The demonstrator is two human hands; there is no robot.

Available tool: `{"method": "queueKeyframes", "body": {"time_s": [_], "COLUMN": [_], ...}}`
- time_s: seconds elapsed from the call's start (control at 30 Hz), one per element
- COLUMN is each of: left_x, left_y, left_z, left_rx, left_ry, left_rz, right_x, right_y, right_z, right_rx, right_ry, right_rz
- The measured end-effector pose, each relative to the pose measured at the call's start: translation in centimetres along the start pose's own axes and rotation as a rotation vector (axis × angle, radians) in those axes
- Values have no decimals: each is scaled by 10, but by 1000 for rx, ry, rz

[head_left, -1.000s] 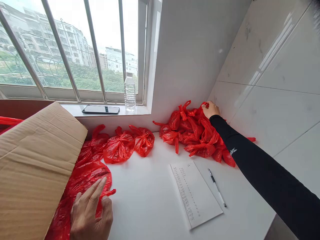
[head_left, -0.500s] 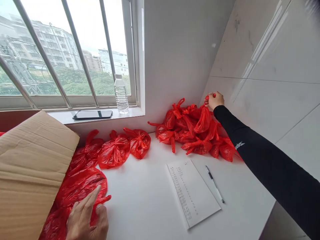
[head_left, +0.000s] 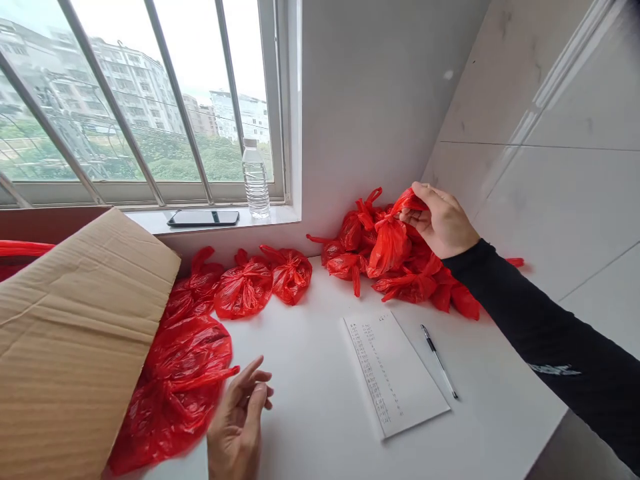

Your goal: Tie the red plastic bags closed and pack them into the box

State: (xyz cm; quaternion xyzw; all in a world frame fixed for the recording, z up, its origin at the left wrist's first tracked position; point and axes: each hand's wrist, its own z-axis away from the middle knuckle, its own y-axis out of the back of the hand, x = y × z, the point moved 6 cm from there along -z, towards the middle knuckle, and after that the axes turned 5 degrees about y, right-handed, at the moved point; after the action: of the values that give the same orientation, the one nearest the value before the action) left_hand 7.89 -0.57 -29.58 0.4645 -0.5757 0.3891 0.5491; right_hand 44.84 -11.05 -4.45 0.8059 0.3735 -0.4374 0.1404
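One red bag (head_left: 390,247) in right hand (head_left: 444,217); left hand (head_left: 237,432) near larger bag (head_left: 175,393).

Your windowsill (head_left: 283,215) and table (head_left: 305,373)
Just beside each other on the windowsill, you have an upright clear bottle (head_left: 256,183) and a flat-lying phone (head_left: 203,219); behind them, metal bars (head_left: 230,73) line the window (head_left: 195,40), with buildings (head_left: 135,80) and trees (head_left: 170,157) outside. On the table, a handwritten notepad (head_left: 395,377) lies with a pen (head_left: 439,362) just to its right
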Motion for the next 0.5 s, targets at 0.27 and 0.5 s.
{"method": "queueKeyframes", "body": {"time_s": [0.27,0.5], "left_x": [0,-17], "left_y": [-57,-36], "left_z": [40,24], "left_rx": [-559,-320], "left_ry": [572,374], "left_rz": [698,503], "right_x": [40,147], "right_y": [-93,-119], "right_z": [136,223], "right_rx": [-458,-389], "right_ry": [-359,-799], "right_rz": [-271,-423]}}
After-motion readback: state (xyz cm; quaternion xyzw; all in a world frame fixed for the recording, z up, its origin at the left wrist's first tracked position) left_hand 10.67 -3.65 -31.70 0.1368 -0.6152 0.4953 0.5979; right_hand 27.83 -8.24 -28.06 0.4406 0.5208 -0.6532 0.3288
